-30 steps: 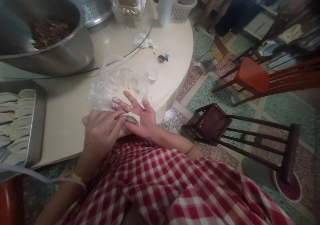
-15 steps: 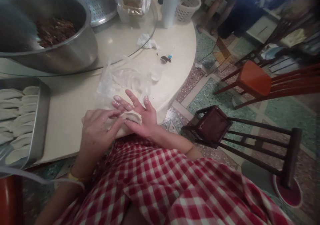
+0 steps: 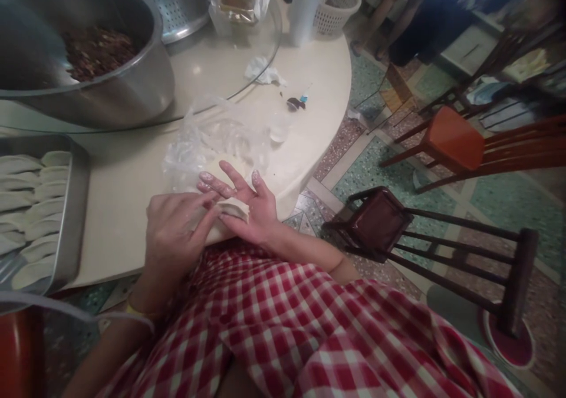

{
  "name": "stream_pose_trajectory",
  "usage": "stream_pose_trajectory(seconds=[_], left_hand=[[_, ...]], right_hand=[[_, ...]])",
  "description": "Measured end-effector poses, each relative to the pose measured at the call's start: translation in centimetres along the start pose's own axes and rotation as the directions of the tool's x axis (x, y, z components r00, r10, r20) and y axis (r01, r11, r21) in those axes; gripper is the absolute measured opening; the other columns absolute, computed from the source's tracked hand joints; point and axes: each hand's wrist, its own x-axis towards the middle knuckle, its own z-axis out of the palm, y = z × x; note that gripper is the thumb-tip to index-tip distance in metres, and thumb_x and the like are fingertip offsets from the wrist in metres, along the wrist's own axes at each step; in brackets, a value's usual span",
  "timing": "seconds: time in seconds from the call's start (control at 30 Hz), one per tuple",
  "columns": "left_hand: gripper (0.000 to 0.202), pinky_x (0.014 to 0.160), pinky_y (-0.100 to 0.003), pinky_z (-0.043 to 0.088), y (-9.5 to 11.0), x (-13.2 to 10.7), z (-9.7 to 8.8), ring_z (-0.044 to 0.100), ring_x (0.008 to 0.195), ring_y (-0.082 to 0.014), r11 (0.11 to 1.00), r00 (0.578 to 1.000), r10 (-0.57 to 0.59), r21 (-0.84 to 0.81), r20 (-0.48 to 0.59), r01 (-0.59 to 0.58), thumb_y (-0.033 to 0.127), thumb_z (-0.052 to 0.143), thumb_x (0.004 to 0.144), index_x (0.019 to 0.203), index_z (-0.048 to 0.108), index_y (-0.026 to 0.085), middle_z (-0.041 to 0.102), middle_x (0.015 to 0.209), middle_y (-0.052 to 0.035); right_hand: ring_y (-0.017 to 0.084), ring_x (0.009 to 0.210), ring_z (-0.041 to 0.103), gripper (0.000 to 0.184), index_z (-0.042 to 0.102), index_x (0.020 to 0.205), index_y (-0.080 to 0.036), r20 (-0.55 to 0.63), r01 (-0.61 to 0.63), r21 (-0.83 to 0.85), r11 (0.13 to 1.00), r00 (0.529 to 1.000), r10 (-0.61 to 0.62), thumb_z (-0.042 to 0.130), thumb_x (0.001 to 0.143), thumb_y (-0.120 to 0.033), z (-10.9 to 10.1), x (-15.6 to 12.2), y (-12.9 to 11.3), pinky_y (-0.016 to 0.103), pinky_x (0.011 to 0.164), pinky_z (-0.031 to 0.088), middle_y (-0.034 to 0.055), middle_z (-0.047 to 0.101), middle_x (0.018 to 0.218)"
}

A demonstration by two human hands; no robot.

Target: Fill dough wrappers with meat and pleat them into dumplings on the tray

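A pale dumpling [image 3: 235, 209] lies across my right hand [image 3: 262, 209], which cradles it palm up with floury fingers spread around it. From the other side my left hand [image 3: 174, 224] reaches in, its thumb and bent forefinger closed at the dumpling's left end. Part of the dumpling is hidden behind those fingers. Both hands are just above the table's near edge. Beyond them lies a crumpled clear plastic bag [image 3: 186, 153]. Rows of folded dumplings [image 3: 42, 209] fill a metal tray [image 3: 76, 209] on the left.
A large steel pot [image 3: 132, 94] with dark minced filling [image 3: 99, 53] stands on a glass turntable at the back left. A metal colander [image 3: 172, 3], a white basket [image 3: 338, 6] and a crumpled tissue [image 3: 260, 71] are farther back. Chairs [image 3: 375, 224] stand right; a person's legs show beyond.
My left fingers have shifted slightly along the dumpling, which stays in my right hand. The whole view has moved a little; otherwise the table looks the same.
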Motion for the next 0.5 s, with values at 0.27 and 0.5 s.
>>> stream_pose_trajectory(seconds=[0.27, 0.5], left_hand=[[0.010, 0.080, -0.039, 0.048, 0.47, -0.46, 0.86, 0.066, 0.081, -0.0217, 0.996, 0.994, 0.088, 0.036, -0.060, -0.086, 0.013, 0.064, 0.094, 0.101, 0.068, 0.019, 0.076, 0.089, -0.0065], [0.028, 0.083, -0.041, 0.049, 0.47, -0.86, 0.33, 0.069, 0.083, -0.0237, 0.998, 0.998, 0.054, 0.018, -0.035, -0.053, 0.015, 0.066, 0.094, 0.120, 0.067, 0.025, 0.078, 0.099, -0.0065]], right_hand=[[0.022, 0.107, 0.066, 0.057, 0.054, 0.136, -0.023, -0.040, 0.015, 0.020, 1.000, 0.999, -0.014, 0.015, 0.102, -0.047, 0.27, -0.03, 0.24, 0.038, 0.098, 0.050, 0.0082, 0.074, 0.111], [0.022, 0.108, 0.067, 0.056, 0.055, 0.135, -0.022, -0.039, 0.017, 0.028, 0.999, 0.999, -0.016, 0.017, 0.102, -0.047, 0.21, -0.12, 0.17, 0.037, 0.095, 0.052, 0.0093, 0.074, 0.112]])
